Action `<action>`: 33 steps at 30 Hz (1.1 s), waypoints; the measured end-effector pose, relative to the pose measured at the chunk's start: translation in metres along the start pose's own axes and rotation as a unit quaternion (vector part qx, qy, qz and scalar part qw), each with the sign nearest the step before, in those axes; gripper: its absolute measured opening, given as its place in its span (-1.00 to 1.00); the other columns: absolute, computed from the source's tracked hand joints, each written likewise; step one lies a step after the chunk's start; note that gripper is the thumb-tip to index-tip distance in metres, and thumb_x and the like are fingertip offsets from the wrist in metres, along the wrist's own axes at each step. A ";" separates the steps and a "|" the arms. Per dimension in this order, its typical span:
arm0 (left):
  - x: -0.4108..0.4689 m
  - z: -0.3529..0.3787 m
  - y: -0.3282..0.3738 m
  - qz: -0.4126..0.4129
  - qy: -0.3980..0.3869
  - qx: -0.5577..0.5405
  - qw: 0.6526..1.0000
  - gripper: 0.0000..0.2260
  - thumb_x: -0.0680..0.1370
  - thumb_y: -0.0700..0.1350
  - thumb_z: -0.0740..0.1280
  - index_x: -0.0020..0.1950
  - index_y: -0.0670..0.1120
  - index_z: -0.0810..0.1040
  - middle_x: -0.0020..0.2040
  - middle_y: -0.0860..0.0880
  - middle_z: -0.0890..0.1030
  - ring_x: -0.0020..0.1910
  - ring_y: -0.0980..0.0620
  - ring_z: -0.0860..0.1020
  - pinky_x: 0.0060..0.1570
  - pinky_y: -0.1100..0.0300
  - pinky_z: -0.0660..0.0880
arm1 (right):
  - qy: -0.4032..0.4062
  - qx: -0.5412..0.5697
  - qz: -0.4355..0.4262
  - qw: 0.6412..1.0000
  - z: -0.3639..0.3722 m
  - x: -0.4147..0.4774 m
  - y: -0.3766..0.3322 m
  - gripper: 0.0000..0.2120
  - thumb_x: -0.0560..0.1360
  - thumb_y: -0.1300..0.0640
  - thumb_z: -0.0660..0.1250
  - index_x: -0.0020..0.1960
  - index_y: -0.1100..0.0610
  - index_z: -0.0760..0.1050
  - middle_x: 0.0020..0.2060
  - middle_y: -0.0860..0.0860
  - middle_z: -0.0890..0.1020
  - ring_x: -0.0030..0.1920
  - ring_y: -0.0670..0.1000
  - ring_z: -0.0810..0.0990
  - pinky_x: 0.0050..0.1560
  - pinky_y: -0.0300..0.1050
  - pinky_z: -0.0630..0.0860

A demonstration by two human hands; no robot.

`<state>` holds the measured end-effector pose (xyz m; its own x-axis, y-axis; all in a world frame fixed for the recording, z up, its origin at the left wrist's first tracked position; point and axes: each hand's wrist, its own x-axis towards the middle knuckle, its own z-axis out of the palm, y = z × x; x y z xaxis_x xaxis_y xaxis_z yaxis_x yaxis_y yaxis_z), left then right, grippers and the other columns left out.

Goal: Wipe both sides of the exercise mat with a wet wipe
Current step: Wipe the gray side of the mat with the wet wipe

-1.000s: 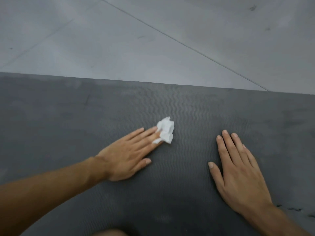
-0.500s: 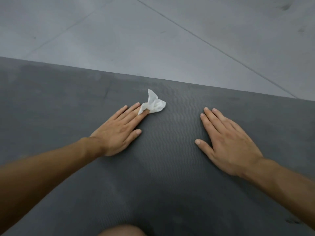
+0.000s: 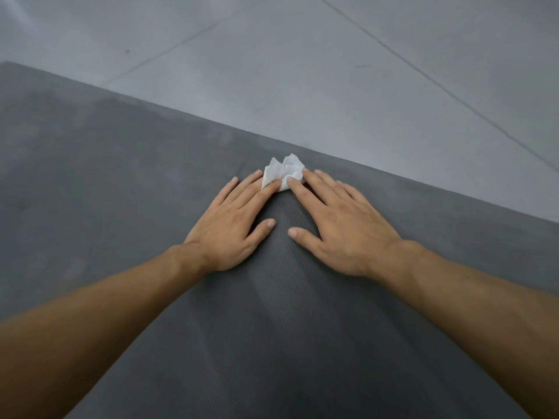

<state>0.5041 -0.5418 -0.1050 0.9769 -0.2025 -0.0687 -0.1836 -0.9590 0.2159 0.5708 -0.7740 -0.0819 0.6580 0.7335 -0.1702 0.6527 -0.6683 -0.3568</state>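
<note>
Fingers (image 3: 266, 190) of both hands lay straight and slightly spread, flat on the mat (image 3: 121, 207), curled around nothing. The tips of my left hand (image 3: 230, 228) and right hand (image 3: 344, 228) met at 12 o'clock on the wipe (image 3: 286, 170) and pressed it down from either side. My thumbs pointed toward each other at the middle, close but apart.

The near part of the wipe was hidden under my fingertips, so I could not tell how far it reached beneath them. Both forearms were cut off at 7 and 4 o'clock. The mat ran out of view at 9, 3 and 6 o'clock. Only its far edge showed, slanting from 10 down to 3 o'clock, with the wipe just short of it. A dark patch at 6 o'clock was too blurred to make out.

The wipe was white, thin and crumpled into peaked folds. The mat was dark grey and matte, with fine ribs. Faint curved streaks crossed it between my arms, and I could not tell whether they were damp. The floor (image 3: 302, 71), from 10 round to 2 o'clock, was pale grey and smooth, crossed by thin straight seams.
</note>
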 end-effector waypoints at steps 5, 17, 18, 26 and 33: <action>-0.003 0.000 0.005 -0.060 0.051 -0.024 0.997 -0.32 0.64 0.23 0.14 0.69 -0.02 0.08 0.68 0.01 0.14 0.67 0.12 -0.02 0.64 -0.06 -0.06 | 0.053 -0.013 0.006 0.999 0.010 0.027 -0.002 -0.38 0.64 -0.24 0.07 0.64 -0.05 0.15 0.61 0.02 0.22 0.64 0.07 0.10 0.60 0.07 0.08; 0.002 -0.002 0.005 -0.090 0.025 -0.002 0.996 -0.25 0.62 0.27 0.17 0.68 -0.11 0.11 0.70 -0.02 -0.04 0.67 0.04 -0.02 0.64 -0.09 -0.03 | 0.118 -0.052 -0.014 0.992 0.022 0.027 0.003 -0.49 0.64 -0.15 0.18 0.48 0.09 0.44 0.52 0.05 0.42 0.59 0.12 0.28 0.54 0.16 0.22; 0.001 -0.003 0.005 -0.085 0.017 0.008 0.996 -0.25 0.63 0.26 0.15 0.69 -0.12 0.09 0.71 0.00 -0.05 0.68 0.02 -0.02 0.63 -0.12 -0.01 | 0.119 -0.050 -0.014 0.992 0.023 0.027 0.002 -0.49 0.63 -0.15 0.19 0.47 0.10 0.45 0.52 0.05 0.42 0.59 0.12 0.28 0.54 0.16 0.23; 0.008 -0.009 0.000 -0.081 -0.064 0.037 0.994 -0.26 0.66 0.27 0.07 0.69 -0.18 0.06 0.71 -0.10 -0.02 0.68 -0.10 -0.04 0.58 -0.26 0.10 | 0.108 -0.039 -0.011 0.993 0.018 0.032 0.005 -0.49 0.60 -0.12 0.27 0.45 0.13 0.49 0.54 0.07 0.41 0.60 0.13 0.28 0.52 0.20 0.28; 0.009 -0.014 0.000 -0.069 -0.102 0.050 0.991 -0.26 0.65 0.26 0.12 0.68 -0.19 0.10 0.70 -0.12 0.01 0.67 -0.15 0.01 0.53 -0.25 0.10 | 0.123 -0.049 -0.017 0.991 0.022 0.032 0.006 -0.43 0.54 -0.12 0.32 0.48 0.12 0.51 0.54 0.07 0.42 0.57 0.14 0.33 0.50 0.18 0.30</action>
<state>0.5144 -0.5405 -0.0920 0.9526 -0.0938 -0.2893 -0.0694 -0.9932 0.0937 0.5877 -0.7515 -0.1092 0.6994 0.7109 0.0739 0.7009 -0.6621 -0.2653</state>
